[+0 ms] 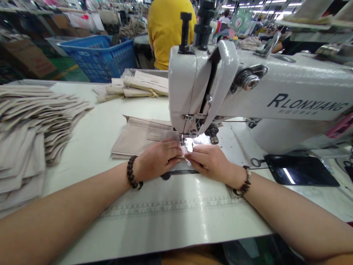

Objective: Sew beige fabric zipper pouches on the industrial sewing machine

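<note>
A beige fabric pouch piece [135,138] with a small rectangular label lies flat on the sewing table, its right edge at the needle of a white sewing machine [187,84]. My left hand [158,158] is closed on the near right part of the piece, thumb and fingers together at its edge. Just right of the presser foot [182,138], my right hand [211,162] pinches the edge of the same piece. The fingertips of both hands nearly meet in front of the foot. The stitching spot is partly hidden by fingers and glare.
Stacked beige fabric pieces [24,136] cover the table's left side. Zippered beige pieces [138,86] lie behind the work. A phone [300,169] and small scissors [257,162] rest at right. Beyond stand a blue basket [99,59] and a person in yellow [168,29].
</note>
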Motion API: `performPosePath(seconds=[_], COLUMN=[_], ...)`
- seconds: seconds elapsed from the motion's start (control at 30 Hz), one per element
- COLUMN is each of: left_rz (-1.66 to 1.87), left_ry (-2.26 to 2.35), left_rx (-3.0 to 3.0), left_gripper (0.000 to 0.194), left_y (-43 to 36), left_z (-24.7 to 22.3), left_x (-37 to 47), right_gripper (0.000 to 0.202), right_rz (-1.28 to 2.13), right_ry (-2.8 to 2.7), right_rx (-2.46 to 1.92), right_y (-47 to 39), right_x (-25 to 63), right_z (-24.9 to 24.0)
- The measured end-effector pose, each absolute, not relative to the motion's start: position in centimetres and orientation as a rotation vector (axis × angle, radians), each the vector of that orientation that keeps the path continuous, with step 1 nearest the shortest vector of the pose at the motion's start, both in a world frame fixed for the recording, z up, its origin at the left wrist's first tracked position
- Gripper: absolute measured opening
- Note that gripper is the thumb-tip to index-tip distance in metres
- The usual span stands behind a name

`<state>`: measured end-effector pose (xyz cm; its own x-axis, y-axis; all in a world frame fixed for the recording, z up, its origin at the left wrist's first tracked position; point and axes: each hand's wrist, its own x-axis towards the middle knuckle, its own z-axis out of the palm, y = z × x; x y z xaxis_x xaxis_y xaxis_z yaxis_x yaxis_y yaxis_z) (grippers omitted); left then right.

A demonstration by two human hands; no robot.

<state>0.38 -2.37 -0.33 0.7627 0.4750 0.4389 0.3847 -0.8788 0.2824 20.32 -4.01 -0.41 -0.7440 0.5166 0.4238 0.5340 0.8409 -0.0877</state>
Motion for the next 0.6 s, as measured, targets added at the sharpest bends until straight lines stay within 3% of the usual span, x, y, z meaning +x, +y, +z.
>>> performPosePath(seconds=[0.6], left_rz=[0.661], left_ry=[0.586], left_rx=[2.641], left_gripper=[0.017], left_y=[-1.1], left_z=[0.0], left_x=[-0.2], right_gripper=[0.028], right_rz=[-0.022], right_ry=[-2.674], right_rx=[-0.815], right_y=[-3.7], right_x=[20.1], right_z=[-0.7])
